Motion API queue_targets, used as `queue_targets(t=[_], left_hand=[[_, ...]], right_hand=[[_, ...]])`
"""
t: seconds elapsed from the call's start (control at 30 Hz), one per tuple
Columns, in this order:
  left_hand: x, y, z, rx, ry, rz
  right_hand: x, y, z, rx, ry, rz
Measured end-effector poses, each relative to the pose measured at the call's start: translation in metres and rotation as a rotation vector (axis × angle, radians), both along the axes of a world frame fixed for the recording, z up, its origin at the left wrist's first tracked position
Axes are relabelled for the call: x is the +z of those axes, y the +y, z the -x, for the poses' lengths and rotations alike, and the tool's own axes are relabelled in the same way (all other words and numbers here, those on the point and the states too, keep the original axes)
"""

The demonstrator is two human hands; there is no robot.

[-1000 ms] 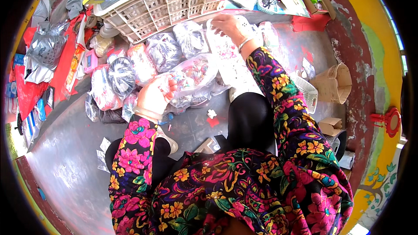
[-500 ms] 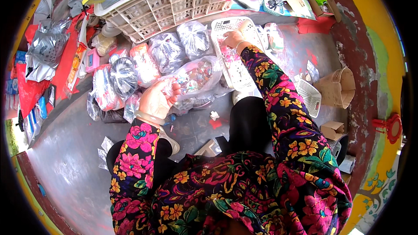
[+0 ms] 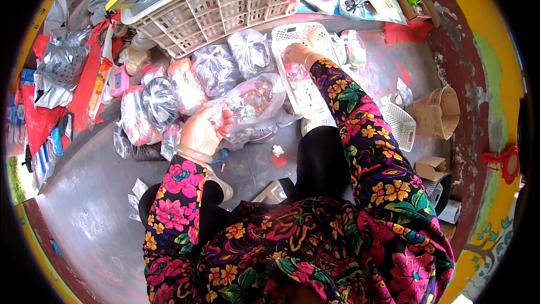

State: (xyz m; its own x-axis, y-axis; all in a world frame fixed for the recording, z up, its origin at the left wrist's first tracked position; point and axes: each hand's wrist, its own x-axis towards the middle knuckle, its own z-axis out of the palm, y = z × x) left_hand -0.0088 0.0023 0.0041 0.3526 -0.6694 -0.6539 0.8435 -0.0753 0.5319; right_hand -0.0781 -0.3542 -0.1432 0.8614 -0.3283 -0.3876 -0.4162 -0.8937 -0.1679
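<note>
My left hand (image 3: 203, 128) is closed on the gathered rim of a clear plastic bag (image 3: 271, 86). The bag lies wide-mouthed on the grey floor, with small colourful items inside. My right hand (image 3: 298, 53) reaches down into a long white perforated basket (image 3: 313, 98) to the right of the bag. Its fingers look curled, but what they hold, if anything, is lost in glare. Pink and red pieces (image 3: 297, 72) lie in the basket just below that hand.
Several tied plastic bags (image 3: 215, 68) crowd the floor on the left and behind. A large cream crate (image 3: 219, 8) stands at the back. On the right are a smaller white basket (image 3: 400, 126), a brown paper bag (image 3: 437, 111) and a cardboard box (image 3: 430, 167). A white scrap (image 3: 278, 150) lies before my knees.
My right hand has shifted slightly left and lower inside the white basket. My left hand keeps its grip on the bag's rim.
</note>
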Motion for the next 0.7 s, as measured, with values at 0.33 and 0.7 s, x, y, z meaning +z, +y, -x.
queue_targets(t=[0.33, 0.7], left_hand=[[0.001, 0.004, -0.001, 0.012, -0.01, -0.007], [-0.006, 0.01, -0.004, 0.033, -0.027, 0.0]], right_hand=[[0.043, -0.001, 0.043, -0.538, -0.445, -0.61], [0.193, 0.128, 0.031, 0.106, -0.143, -0.746]])
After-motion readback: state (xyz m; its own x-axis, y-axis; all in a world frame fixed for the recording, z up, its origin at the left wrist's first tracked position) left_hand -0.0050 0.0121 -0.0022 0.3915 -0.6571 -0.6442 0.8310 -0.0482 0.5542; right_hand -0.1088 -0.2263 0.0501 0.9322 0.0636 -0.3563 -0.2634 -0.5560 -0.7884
